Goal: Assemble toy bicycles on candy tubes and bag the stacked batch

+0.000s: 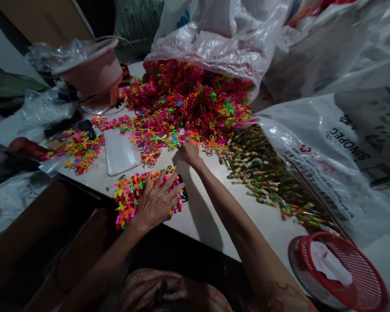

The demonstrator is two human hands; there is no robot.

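Note:
My left hand [159, 199] lies with fingers spread on a packed block of small bright plastic pieces [126, 203] at the table's front edge. A black slotted edge [183, 190] shows beside its fingertips. Farther out, my right hand [190, 152] is at the near edge of a large heap of loose colourful plastic pieces [198, 99]. Its fingers are curled in, and whatever is between them is hidden. To the left of the hands, a stack of clear plastic bags [121, 151] rests on the white table [204, 216].
A big translucent sack [214, 39] spills the heap at the back. Wrapped sticks [263, 173] fan out from a printed white sack [338, 143] on the right. A red basket [373, 277] stands front right, a pink basin [91, 71] back left. A smaller pile [81, 151] lies left.

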